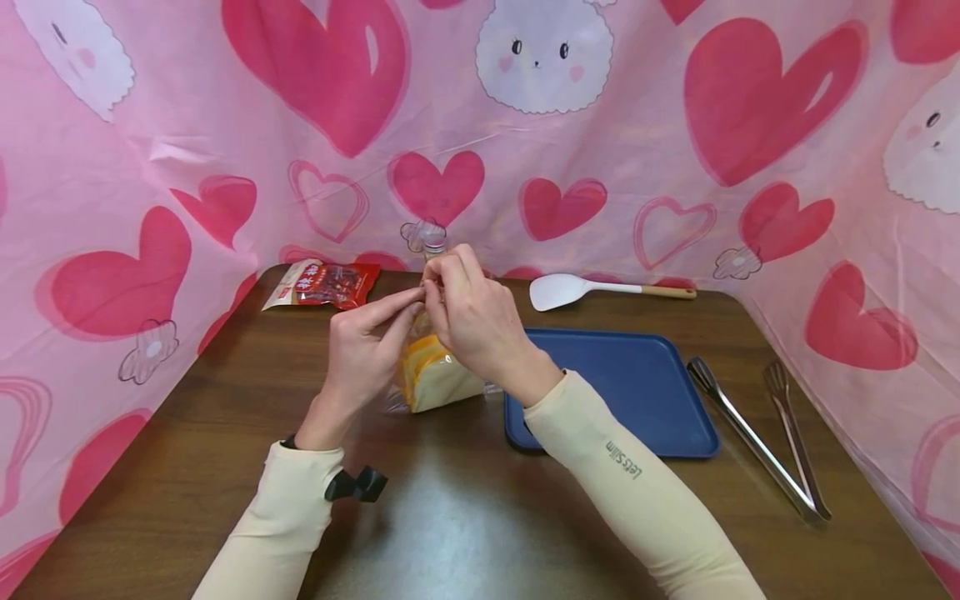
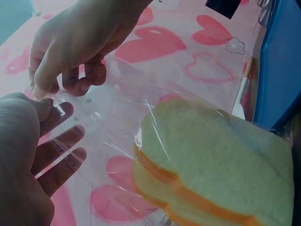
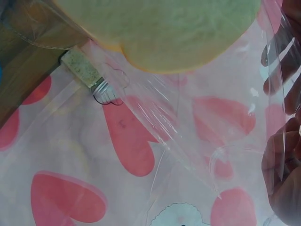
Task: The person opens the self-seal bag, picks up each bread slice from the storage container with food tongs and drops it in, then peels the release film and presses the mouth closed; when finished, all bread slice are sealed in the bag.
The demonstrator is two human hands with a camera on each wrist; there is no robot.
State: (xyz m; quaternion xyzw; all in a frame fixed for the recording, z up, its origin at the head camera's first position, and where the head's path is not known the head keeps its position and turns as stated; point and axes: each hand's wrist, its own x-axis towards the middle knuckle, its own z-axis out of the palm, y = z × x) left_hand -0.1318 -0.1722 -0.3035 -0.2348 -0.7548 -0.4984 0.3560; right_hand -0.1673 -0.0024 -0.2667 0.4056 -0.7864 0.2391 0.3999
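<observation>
Slices of bread (image 1: 447,385) with an orange-yellow crust stand in a clear plastic bag (image 2: 110,125) on the table. My left hand (image 1: 363,346) pinches the gathered top of the bag between thumb and forefinger. In the left wrist view its other fingers (image 2: 61,162) spread out behind the film. Close against it, my right hand (image 1: 476,321) also pinches the top of the bag, fingers bent. Whatever fastens the bag there is too small to make out. Through the film, the right wrist view shows the bread (image 3: 174,33) and some fingers at the right edge.
Behind the hands stands a glass bottle (image 1: 434,243), its contents pale in the right wrist view. A red-and-white food packet (image 1: 326,285) lies back left. On the right are a blue tray (image 1: 615,392), a white spatula (image 1: 562,292) with a wooden handle, and metal tongs (image 1: 757,446).
</observation>
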